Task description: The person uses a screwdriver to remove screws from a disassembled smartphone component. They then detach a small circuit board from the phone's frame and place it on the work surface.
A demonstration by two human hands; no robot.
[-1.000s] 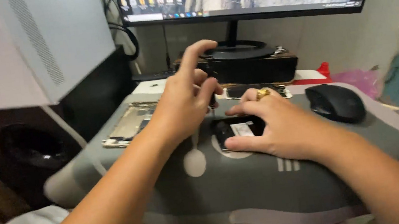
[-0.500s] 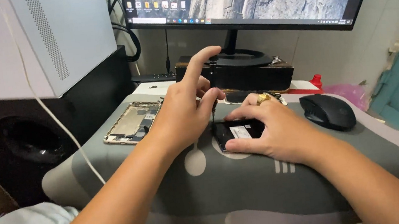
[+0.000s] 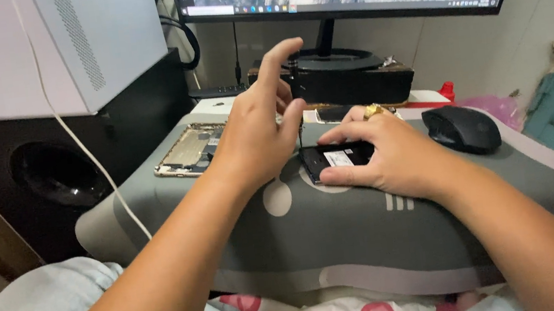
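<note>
Head view: left hand [image 3: 257,133] raised since a second ago, fingers spread, pinching thin black screwdriver [image 3: 299,108] over small black opened phone [image 3: 333,159]; right hand [image 3: 388,153] clamping it on grey mat [image 3: 342,238].

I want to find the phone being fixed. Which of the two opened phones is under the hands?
The small black phone, pinned by the right hand. The silver opened phone lies untouched, farther left.

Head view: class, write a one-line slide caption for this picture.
Right hand steadies a small black device on a grey mat while the left hand holds a thin screwdriver upright over it.
</note>
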